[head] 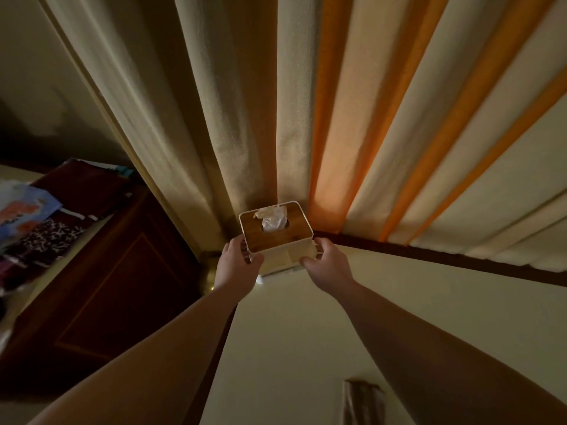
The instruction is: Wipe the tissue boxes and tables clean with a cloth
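Tissue box (pixel 276 230) with tissue (pixel 271 220) poking out, gripped by left hand (pixel 237 260) and right hand (pixel 326 262)

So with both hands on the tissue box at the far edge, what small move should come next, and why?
Probably set the tissue box down and fetch the cloth: the left hand and right hand both grip the box, while the cloth lies unused on the near table.

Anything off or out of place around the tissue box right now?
Nothing damaged or spilled. Both hands, left hand and right hand, grip the tissue box at the table's far corner. The cloth lies unused near the table's front edge.
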`<state>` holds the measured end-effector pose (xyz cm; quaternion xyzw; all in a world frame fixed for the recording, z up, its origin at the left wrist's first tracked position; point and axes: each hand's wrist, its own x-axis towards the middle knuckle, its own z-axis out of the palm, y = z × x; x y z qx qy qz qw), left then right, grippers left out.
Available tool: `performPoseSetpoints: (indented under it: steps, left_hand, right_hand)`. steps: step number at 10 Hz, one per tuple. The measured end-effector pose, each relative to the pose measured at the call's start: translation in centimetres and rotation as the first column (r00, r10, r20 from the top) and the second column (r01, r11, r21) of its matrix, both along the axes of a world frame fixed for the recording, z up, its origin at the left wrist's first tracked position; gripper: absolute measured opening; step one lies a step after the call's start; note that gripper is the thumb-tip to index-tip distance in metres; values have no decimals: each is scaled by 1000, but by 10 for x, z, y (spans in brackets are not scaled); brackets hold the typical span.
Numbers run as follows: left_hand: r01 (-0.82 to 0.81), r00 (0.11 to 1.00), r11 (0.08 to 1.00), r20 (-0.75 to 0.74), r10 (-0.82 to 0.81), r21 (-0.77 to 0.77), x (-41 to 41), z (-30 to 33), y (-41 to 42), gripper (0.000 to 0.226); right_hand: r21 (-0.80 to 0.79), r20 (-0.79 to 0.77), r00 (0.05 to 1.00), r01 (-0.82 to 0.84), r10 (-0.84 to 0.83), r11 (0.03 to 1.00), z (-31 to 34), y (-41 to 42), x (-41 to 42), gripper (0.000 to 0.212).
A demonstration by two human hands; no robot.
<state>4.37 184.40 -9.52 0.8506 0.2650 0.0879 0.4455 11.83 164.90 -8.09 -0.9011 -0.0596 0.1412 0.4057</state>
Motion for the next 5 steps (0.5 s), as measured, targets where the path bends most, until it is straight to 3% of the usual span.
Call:
performPoseSetpoints:
  steps: [3,5]
  left_hand:
    - [47,991,998,-127,-51,-31,-19,-24,5,108]
    - [60,984,996,-174,-48,62,-61,-39,-11,105]
  right_hand:
    - [-61,-17,997,-77,76,995,-5,-22,-8,74]
    - [-233,-43,997,-65,56,970,-21,-68,-45,78]
